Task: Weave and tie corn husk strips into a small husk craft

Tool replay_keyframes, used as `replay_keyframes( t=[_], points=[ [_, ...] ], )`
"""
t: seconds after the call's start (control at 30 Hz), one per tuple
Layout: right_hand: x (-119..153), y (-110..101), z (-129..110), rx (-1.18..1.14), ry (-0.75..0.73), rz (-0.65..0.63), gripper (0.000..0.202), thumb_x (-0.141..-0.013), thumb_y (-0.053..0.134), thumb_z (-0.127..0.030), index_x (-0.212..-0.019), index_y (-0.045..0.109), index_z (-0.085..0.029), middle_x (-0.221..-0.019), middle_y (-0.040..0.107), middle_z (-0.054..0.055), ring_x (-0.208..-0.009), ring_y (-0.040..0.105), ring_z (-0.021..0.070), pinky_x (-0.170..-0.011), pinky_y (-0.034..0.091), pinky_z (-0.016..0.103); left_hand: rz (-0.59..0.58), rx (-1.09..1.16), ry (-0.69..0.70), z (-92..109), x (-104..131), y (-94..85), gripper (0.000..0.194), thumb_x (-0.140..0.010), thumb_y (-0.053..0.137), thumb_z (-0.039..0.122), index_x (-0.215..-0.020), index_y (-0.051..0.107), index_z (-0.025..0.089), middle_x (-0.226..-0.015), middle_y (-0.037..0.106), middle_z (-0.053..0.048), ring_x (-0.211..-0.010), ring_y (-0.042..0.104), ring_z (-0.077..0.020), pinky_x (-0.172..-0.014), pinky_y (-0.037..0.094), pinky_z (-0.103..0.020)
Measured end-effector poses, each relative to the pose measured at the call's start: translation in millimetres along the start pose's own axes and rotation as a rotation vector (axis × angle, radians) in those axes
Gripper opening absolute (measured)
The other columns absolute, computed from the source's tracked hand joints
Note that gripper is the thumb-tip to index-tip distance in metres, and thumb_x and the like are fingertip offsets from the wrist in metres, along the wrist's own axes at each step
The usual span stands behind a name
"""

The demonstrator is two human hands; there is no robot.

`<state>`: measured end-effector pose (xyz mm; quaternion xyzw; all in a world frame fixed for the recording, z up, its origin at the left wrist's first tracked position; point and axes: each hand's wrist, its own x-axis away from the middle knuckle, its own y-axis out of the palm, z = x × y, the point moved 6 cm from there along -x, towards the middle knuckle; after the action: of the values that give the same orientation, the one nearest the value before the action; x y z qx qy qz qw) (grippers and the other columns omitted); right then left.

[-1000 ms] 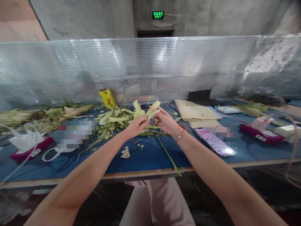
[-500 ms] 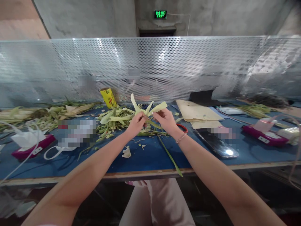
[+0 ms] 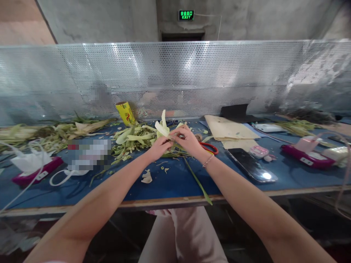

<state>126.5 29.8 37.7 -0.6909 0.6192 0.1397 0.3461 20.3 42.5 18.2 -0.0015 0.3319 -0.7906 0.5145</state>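
Two bare hands, left hand [image 3: 161,147] and right hand [image 3: 187,139], pinch a pale, ribbon-like husk piece [image 3: 162,128] between closed fingertips above the smooth blue tabletop [image 3: 170,186], just beside a tangled, leafy heap of green strips [image 3: 134,138].

The leaf pile [image 3: 134,140] lies on the worktop [image 3: 170,190], left of the left grip [image 3: 159,147]; phone [image 3: 248,164] and papers [image 3: 230,128], right of the right grip [image 3: 190,143]; mesh screen [image 3: 192,80] behind.
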Motion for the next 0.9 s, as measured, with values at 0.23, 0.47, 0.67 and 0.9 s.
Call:
replay_keyframes(
  t=[0.23, 0.47, 0.67, 0.9],
  points=[
    [-2, -5, 4, 0.030, 0.002, 0.016, 0.046, -0.064, 0.058, -0.017, -0.109, 0.052, -0.021, -0.100, 0.037, 0.005, -0.068, 0.043, 0.0085, -0.066, 0.045, 0.028, 0.067, -0.002, -0.055, 6, 3, -3.2, 0.032, -0.080, 0.034, 0.042, -0.064, 0.046, 0.017, -0.056, 0.046, 0.000, -0.052, 0.046, -0.0112, -0.054, 0.042, -0.025],
    [-2, -20, 4, 0.238, -0.018, 0.220, 0.031, -0.075, 0.051, -0.031, -0.102, 0.060, -0.022, -0.103, 0.041, 0.009, -0.104, 0.040, 0.0215, -0.093, 0.033, 0.042, -0.057, -0.148, -0.031, 12, 5, 2.5, 0.034, -0.080, 0.034, 0.040, -0.054, 0.038, 0.018, -0.050, 0.040, 0.002, -0.049, 0.042, -0.0101, -0.051, 0.039, -0.024],
    [0, -12, -12, 0.190, -0.103, 0.142, 0.033, -0.075, 0.053, -0.033, -0.107, 0.056, -0.024, -0.110, 0.053, 0.007, -0.109, 0.043, 0.0214, -0.097, 0.028, 0.044, -0.162, -0.145, -0.017, 13, 7, 9.9, 0.035, -0.078, 0.037, 0.042, -0.053, 0.035, 0.018, -0.049, 0.034, 0.003, -0.046, 0.037, -0.0087, -0.048, 0.035, -0.023],
    [0, 3, 5, -0.371, 0.071, 0.044, 0.039, -0.079, 0.045, -0.039, -0.114, 0.049, -0.021, -0.079, 0.063, 0.003, -0.074, 0.056, 0.0137, -0.072, 0.046, 0.029, -0.243, -0.009, -0.075, 25, 12, 15.5, 0.035, -0.071, 0.051, 0.043, -0.051, 0.039, 0.017, -0.050, 0.037, 0.004, -0.048, 0.038, -0.0076, -0.050, 0.037, -0.022]
  ],
)
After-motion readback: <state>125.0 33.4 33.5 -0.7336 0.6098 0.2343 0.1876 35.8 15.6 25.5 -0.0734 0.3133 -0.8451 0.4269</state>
